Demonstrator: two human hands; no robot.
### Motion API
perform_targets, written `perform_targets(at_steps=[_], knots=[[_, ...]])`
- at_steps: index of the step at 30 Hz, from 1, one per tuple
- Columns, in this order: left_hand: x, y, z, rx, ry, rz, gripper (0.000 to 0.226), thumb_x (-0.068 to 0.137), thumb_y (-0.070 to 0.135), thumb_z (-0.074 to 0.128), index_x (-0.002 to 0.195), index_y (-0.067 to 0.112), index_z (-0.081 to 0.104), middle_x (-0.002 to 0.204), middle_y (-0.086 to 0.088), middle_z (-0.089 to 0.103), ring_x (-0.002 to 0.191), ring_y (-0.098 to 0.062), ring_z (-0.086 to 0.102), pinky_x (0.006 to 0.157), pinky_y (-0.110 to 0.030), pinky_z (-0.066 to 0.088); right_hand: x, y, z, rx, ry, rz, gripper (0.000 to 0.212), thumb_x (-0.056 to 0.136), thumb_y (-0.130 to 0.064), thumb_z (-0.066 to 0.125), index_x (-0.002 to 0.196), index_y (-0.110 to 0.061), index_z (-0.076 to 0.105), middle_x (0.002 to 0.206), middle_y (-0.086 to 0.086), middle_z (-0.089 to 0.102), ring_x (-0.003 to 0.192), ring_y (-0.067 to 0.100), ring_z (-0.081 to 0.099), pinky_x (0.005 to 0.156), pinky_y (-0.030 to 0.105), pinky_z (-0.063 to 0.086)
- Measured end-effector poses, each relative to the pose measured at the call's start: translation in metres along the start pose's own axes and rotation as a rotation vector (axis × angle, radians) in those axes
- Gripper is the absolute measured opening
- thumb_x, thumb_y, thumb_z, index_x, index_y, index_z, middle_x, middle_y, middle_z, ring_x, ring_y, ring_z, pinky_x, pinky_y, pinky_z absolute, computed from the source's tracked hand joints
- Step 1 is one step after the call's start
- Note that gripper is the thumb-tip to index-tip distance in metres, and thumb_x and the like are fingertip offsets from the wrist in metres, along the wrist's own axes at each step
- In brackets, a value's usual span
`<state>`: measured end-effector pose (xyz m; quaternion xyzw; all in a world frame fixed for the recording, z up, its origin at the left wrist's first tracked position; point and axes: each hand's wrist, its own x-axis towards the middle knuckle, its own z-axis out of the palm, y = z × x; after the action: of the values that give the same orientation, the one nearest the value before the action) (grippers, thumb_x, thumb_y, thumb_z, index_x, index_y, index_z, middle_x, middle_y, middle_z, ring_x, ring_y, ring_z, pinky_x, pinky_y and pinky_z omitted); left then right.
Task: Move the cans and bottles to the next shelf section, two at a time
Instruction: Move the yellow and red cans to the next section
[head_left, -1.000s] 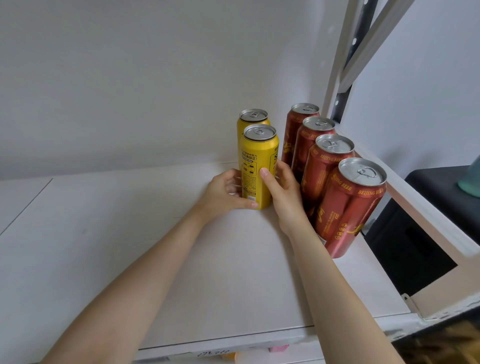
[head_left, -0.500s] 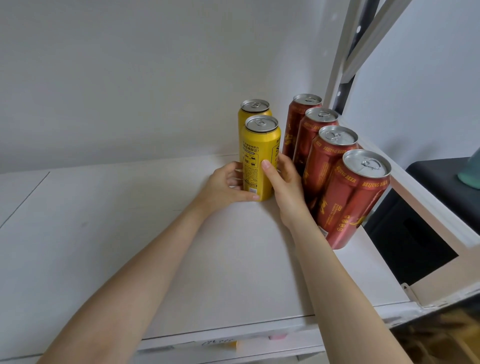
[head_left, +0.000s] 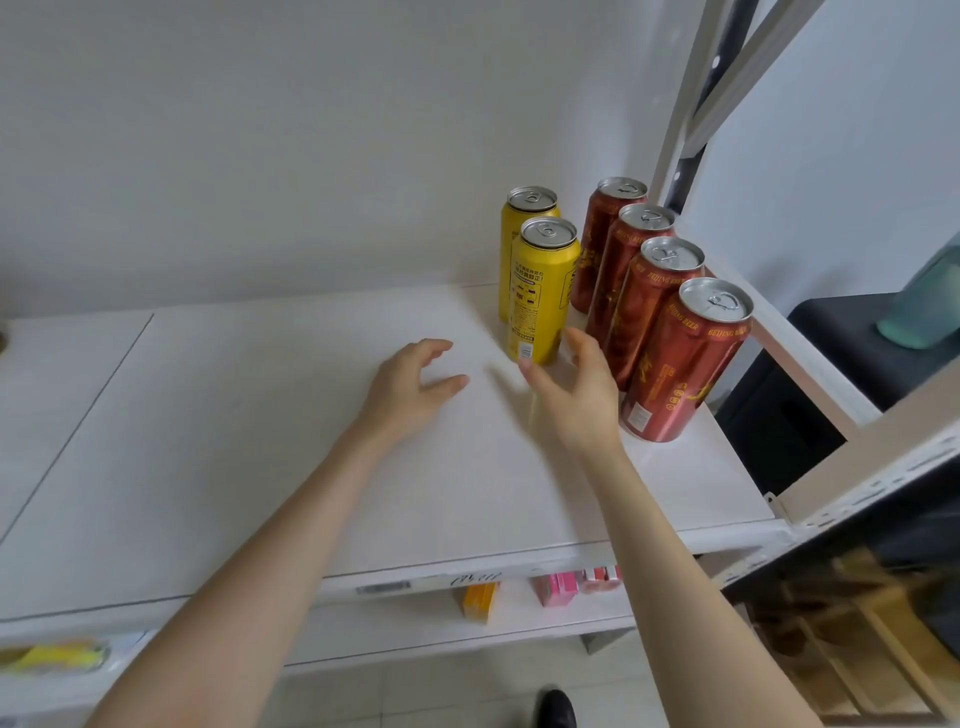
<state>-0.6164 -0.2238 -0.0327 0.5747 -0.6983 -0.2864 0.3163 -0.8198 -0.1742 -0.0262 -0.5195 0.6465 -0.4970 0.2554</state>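
Two yellow cans stand upright in a line on the white shelf (head_left: 260, 441): the front yellow can (head_left: 543, 291) and the rear yellow can (head_left: 522, 218) behind it. Right of them runs a row of several red cans, the nearest red can (head_left: 680, 364) at the front. My left hand (head_left: 410, 384) hovers over the shelf, left of the front yellow can, fingers loosely spread and holding nothing. My right hand (head_left: 571, 395) is just in front of that can, fingers relaxed, empty, close beside the red row.
A seam (head_left: 78, 431) divides the shelf board at the left. A grey metal upright (head_left: 691, 104) and a side rail bound the shelf on the right. A lower shelf holds small orange and pink boxes (head_left: 556, 590). A teal object (head_left: 924, 306) sits on a dark surface at right.
Both hands have let go of the front yellow can and drawn back toward me. The can stays standing in front of the rear yellow can.
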Motion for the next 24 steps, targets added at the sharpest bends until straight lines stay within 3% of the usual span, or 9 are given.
perform_targets(at_steps=[5, 9, 12, 18, 21, 24], knots=[[-0.052, -0.005, -0.02, 0.358, 0.036, 0.099, 0.052, 0.094, 0.034, 0.062, 0.139, 0.011, 0.051, 0.143, -0.009, 0.052, 0.134, -0.029, 0.045, 0.109, -0.036, 0.036, -0.047, -0.007, -0.012, -0.501, 0.003, -0.1, 0.069, 0.085, -0.043, 0.071, 0.142, -0.012, 0.047, 0.139, 0.01, 0.054, 0.125, 0.034, 0.048, 0.101, 0.049, 0.039], [-0.096, -0.002, -0.035, 0.521, 0.088, 0.167, 0.061, 0.089, 0.049, 0.043, 0.128, 0.006, 0.061, 0.131, -0.019, 0.061, 0.12, -0.038, 0.058, 0.1, -0.044, 0.047, -0.084, -0.006, -0.027, -0.771, -0.004, -0.208, 0.072, 0.077, -0.044, 0.076, 0.136, -0.009, 0.054, 0.137, 0.015, 0.058, 0.12, 0.038, 0.057, 0.094, 0.053, 0.046], [-0.131, 0.003, -0.044, 0.564, 0.103, 0.18, 0.063, 0.086, 0.05, 0.042, 0.123, 0.004, 0.065, 0.124, -0.022, 0.065, 0.113, -0.04, 0.062, 0.096, -0.049, 0.051, -0.111, -0.009, -0.041, -0.875, -0.049, -0.226, 0.072, 0.077, -0.045, 0.076, 0.135, -0.008, 0.054, 0.14, 0.018, 0.056, 0.124, 0.04, 0.056, 0.095, 0.056, 0.046], [-0.21, 0.008, -0.065, 0.703, 0.084, 0.167, 0.058, 0.086, 0.048, 0.048, 0.123, 0.006, 0.063, 0.125, -0.023, 0.063, 0.115, -0.042, 0.06, 0.095, -0.058, 0.047, -0.171, -0.027, -0.064, -0.993, -0.169, -0.252, 0.075, 0.091, -0.053, 0.057, 0.152, -0.018, 0.031, 0.161, 0.012, 0.029, 0.148, 0.034, 0.027, 0.117, 0.056, 0.022], [-0.253, 0.004, -0.073, 0.783, 0.097, 0.158, 0.053, 0.082, 0.04, 0.068, 0.124, 0.008, 0.062, 0.127, -0.023, 0.062, 0.118, -0.043, 0.059, 0.096, -0.061, 0.046, -0.205, -0.038, -0.069, -0.995, -0.176, -0.29, 0.075, 0.088, -0.055, 0.061, 0.149, -0.017, 0.039, 0.158, 0.012, 0.036, 0.146, 0.035, 0.033, 0.115, 0.059, 0.026], [-0.29, 0.002, -0.083, 0.856, 0.104, 0.144, 0.053, 0.081, 0.04, 0.068, 0.124, 0.009, 0.063, 0.128, -0.022, 0.062, 0.119, -0.041, 0.059, 0.097, -0.06, 0.047, -0.233, -0.051, -0.071, -1.01, -0.205, -0.319, 0.076, 0.091, -0.055, 0.057, 0.152, -0.018, 0.034, 0.161, 0.011, 0.03, 0.149, 0.033, 0.026, 0.117, 0.057, 0.022]])
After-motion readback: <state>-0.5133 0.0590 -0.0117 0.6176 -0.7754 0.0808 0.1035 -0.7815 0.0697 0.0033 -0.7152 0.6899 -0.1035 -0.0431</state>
